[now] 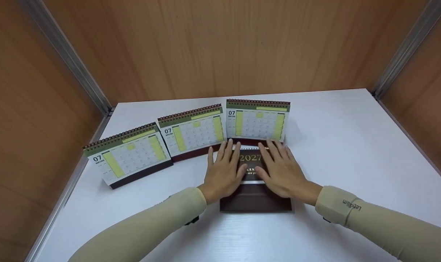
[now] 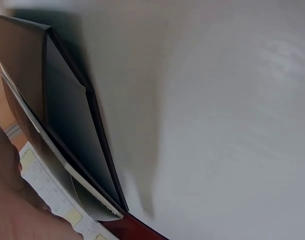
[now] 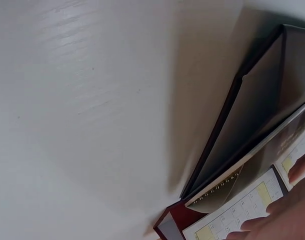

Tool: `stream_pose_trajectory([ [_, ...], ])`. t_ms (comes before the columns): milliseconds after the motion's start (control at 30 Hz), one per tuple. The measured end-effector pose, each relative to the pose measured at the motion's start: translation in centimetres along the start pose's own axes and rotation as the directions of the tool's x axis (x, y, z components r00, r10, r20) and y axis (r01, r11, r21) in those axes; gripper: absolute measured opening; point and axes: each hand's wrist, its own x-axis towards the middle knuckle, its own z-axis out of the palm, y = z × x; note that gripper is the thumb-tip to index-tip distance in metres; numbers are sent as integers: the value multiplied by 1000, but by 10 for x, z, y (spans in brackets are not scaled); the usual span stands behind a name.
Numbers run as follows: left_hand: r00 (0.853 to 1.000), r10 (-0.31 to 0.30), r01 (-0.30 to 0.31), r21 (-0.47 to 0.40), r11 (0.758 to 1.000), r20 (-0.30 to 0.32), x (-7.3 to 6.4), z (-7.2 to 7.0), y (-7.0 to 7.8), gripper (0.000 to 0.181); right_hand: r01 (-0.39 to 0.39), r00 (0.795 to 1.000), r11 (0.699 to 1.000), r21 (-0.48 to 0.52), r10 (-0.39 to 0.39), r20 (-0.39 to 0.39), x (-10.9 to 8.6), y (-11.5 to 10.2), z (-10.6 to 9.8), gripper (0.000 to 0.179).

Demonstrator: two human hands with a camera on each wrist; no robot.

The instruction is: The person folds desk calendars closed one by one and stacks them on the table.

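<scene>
Your left hand (image 1: 223, 173) and right hand (image 1: 284, 174) lie on the near calendar (image 1: 256, 192), fingers straight, gripping nothing; pushing too far could topple the far calendar (image 1: 259, 123).

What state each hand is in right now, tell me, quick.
Left hand: open, fingers extended over the dark 2027 calendar, gripping nothing.
Right hand: open, fingers extended over the same calendar, gripping nothing.

dark brown calendar (image 1: 252, 177), gold lettering (image 1: 250, 158); white table (image 1: 351, 145), wood-grained wall (image 1: 220, 47)
</scene>
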Motion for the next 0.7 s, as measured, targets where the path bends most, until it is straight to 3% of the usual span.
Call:
stream_pose_trajectory([
  [367,997,-36,38,-31,999,71,-1,12,-1,70,-29,998,1000,8,29,59,2,-2,11,74],
  [700,990,-49,59,-69,996,129,-3,10,2,69,-47,992,998,27,44,121,2,1,19,76],
])
